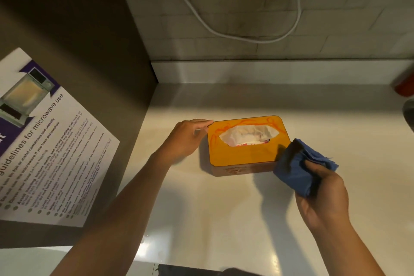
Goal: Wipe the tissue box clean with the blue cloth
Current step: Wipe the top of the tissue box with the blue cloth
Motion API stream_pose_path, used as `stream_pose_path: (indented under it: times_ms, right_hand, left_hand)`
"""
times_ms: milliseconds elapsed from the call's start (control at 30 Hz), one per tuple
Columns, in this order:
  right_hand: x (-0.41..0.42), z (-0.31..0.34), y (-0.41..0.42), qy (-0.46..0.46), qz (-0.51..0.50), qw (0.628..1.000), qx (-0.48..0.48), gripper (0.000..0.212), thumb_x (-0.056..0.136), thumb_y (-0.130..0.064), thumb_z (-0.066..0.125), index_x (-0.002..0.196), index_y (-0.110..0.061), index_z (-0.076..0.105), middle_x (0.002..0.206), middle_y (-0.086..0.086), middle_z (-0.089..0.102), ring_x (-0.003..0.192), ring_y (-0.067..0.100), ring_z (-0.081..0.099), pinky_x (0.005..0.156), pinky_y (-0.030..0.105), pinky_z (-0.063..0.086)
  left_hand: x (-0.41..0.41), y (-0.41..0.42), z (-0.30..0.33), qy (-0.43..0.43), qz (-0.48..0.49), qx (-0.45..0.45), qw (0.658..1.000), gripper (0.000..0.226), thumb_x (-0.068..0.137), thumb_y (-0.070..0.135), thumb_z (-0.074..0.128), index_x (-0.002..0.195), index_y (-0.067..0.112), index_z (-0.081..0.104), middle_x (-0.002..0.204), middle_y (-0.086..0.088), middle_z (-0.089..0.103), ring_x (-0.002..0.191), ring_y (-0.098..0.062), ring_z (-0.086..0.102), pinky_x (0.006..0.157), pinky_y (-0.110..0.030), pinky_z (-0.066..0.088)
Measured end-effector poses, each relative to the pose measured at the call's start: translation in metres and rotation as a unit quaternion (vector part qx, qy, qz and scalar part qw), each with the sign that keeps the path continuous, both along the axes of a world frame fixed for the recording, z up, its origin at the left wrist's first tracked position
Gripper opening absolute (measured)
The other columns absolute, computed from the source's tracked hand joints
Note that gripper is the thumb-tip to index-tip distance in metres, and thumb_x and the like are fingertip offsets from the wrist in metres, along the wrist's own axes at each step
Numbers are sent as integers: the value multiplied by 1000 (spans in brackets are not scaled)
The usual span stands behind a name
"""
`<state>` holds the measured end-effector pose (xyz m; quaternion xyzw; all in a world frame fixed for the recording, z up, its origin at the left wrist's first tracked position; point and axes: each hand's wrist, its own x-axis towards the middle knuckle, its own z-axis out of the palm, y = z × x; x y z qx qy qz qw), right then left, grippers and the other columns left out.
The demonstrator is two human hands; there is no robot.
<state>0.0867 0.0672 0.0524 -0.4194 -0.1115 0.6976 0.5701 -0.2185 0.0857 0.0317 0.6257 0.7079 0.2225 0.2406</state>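
An orange-topped wooden tissue box point(244, 154) lies flat on the white counter point(224, 208), with white tissue showing in its oval slot and red scribbles along its far edge. My left hand point(188, 139) rests against the box's left side, fingertips touching its far left corner. My right hand point(322, 195) holds a bunched blue cloth point(295, 168) just off the box's near right corner; the cloth overlaps that corner.
A brown cabinet side point(74, 51) with a microwave-guidelines poster point(44, 148) stands on the left. A white cable point(246, 38) hangs on the tiled back wall. A red object point(404, 87) and a dark rim point(408, 114) sit at the right edge.
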Motion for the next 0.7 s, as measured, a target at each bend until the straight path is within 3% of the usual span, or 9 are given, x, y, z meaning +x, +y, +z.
stream_pose_path:
  times_ms: [100, 167, 367, 700]
  right_hand:
    - [-2, 0, 5, -26, 12, 1000, 4, 35, 89, 3, 47, 111, -17, 66, 102, 4, 74, 93, 20, 71, 70, 26, 58]
    - [-4, -1, 10, -46, 15, 999, 2, 35, 88, 3, 49, 112, -17, 65, 100, 3, 74, 90, 19, 72, 66, 25, 57]
    - [-4, -8, 22, -88, 13, 996, 1, 34, 85, 1, 52, 108, -19, 67, 97, 2, 75, 87, 19, 71, 66, 26, 56]
    - [-14, -7, 50, -109, 43, 993, 20, 31, 81, 1, 51, 100, -17, 67, 91, 4, 73, 81, 18, 70, 68, 27, 56]
  left_hand:
    - [-2, -6, -3, 27, -9, 4, 1000, 37, 106, 29, 51, 143, 28, 57, 144, 6, 59, 136, -17, 49, 112, -38, 41]
    - [0, -9, -3, 72, -1, 10, 997, 37, 105, 31, 53, 142, 31, 58, 143, 9, 60, 136, -17, 46, 111, -44, 37]
    - [3, -22, -6, 187, 1, 66, 980, 35, 101, 40, 57, 135, 36, 63, 133, 15, 65, 129, -13, 48, 94, -38, 30]
    - [7, -61, -15, 196, 32, 108, 974, 34, 99, 39, 62, 130, 28, 69, 126, 9, 71, 119, -20, 59, 84, -36, 35]
